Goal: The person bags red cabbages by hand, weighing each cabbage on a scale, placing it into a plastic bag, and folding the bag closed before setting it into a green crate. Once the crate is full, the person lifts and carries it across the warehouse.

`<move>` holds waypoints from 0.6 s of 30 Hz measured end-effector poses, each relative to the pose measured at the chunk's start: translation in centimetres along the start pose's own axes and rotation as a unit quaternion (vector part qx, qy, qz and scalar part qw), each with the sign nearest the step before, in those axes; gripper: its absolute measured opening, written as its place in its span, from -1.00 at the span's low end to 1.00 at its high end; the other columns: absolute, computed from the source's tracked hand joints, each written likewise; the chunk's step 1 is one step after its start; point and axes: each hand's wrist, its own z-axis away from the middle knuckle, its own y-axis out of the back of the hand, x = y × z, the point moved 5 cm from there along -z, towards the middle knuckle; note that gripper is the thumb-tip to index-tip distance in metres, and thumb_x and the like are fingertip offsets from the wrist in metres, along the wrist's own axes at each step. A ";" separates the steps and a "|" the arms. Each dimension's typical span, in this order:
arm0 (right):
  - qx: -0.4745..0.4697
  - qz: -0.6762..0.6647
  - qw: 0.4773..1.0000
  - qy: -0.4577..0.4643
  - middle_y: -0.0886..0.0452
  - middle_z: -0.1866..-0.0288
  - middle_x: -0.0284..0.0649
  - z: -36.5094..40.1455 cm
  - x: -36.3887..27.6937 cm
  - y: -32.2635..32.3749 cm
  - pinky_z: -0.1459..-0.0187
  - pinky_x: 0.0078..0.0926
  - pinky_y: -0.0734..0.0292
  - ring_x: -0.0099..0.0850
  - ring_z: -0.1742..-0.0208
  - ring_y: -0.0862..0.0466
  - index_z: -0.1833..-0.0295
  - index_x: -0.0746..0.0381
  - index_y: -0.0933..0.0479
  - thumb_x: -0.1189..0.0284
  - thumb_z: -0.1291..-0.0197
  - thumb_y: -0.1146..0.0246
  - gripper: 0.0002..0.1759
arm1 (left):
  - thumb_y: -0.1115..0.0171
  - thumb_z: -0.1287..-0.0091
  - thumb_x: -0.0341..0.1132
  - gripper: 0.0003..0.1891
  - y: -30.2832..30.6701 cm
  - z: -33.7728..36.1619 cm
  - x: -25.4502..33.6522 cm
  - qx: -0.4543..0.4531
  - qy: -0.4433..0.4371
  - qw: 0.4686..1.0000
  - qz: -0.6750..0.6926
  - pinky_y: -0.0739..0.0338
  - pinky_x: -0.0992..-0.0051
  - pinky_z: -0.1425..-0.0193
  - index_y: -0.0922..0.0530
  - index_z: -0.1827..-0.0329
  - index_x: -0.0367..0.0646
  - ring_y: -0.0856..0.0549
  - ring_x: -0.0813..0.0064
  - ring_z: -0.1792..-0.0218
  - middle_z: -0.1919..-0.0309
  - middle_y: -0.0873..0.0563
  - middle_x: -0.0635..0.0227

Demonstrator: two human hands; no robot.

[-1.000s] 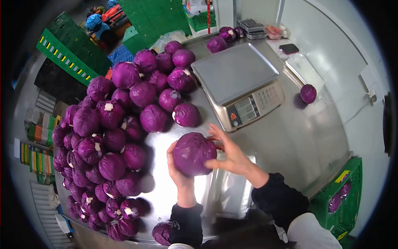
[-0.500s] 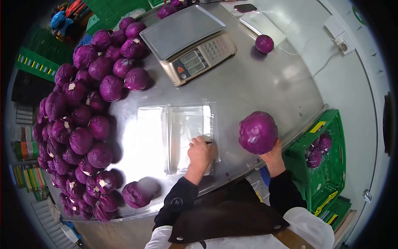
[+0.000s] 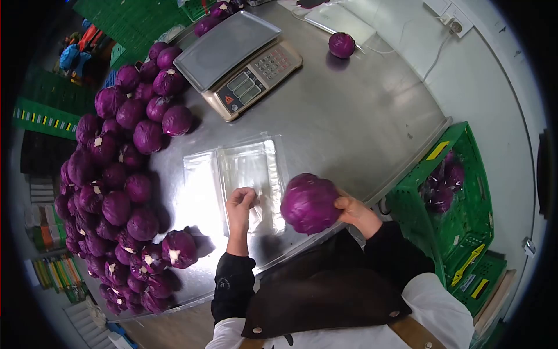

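Observation:
My right hand (image 3: 356, 212) grips a large red cabbage (image 3: 311, 203) from its right side, above the table's front edge. My left hand (image 3: 240, 205) is over the clear plastic bags (image 3: 250, 168), its thumb and fingers pinched together; whether a bag's film is between them is hard to make out. The bags lie flat on the metal table (image 3: 349, 116), left of the held cabbage. A big heap of red cabbages (image 3: 116, 206) covers the table's left side, and one cabbage (image 3: 179, 249) sits at its near right edge.
A scale (image 3: 244, 75) stands at the back of the table. One cabbage (image 3: 342, 45) lies at the back right, beside a flat white device (image 3: 349, 23) with a cable. A green crate (image 3: 479, 203) with bagged cabbages (image 3: 443, 183) is at the right. Green crates (image 3: 139, 29) stand behind.
My right hand has brought the cabbage left, closer to the bags. My left hand has shifted left across the bags. The view has turned, and the near loose cabbage now sits against the heap.

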 end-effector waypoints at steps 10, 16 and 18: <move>-0.115 0.084 0.981 -0.132 -0.41 -0.16 -0.11 -7.2 5.5 -5.4 -0.20 -0.42 -0.34 -0.33 -0.16 -0.43 -0.31 0.33 -0.22 0.19 0.13 -0.36 -0.13 | -0.11 -0.31 -0.45 -0.88 2.8 2.2 -0.3 -0.001 0.139 0.977 0.164 -0.54 0.65 0.35 -0.53 0.18 -0.31 -0.63 0.58 0.43 0.35 -0.67 0.27; 0.117 0.202 0.972 -0.022 -0.47 -0.11 -0.09 -4.0 2.4 -4.5 -0.16 -0.46 -0.37 -0.35 -0.12 -0.48 -0.28 0.36 -0.27 0.12 0.06 -0.38 -0.15 | -0.14 -0.27 -0.48 -0.90 -1.2 5.9 6.2 -0.068 -0.105 0.990 0.061 -0.37 0.55 0.52 -0.56 0.20 -0.30 -0.47 0.57 0.58 0.57 -0.51 0.41; 0.225 0.277 0.933 0.039 -0.54 -0.03 -0.11 -3.1 1.8 -3.1 -0.11 -0.47 -0.39 -0.38 -0.03 -0.53 -0.18 0.35 -0.38 0.10 -0.11 -0.30 -0.34 | -0.16 -0.23 -0.51 -0.90 -6.4 7.7 8.7 -0.091 -0.289 0.930 -0.209 -0.36 0.52 0.51 -0.59 0.23 -0.31 -0.47 0.57 0.59 0.60 -0.51 0.41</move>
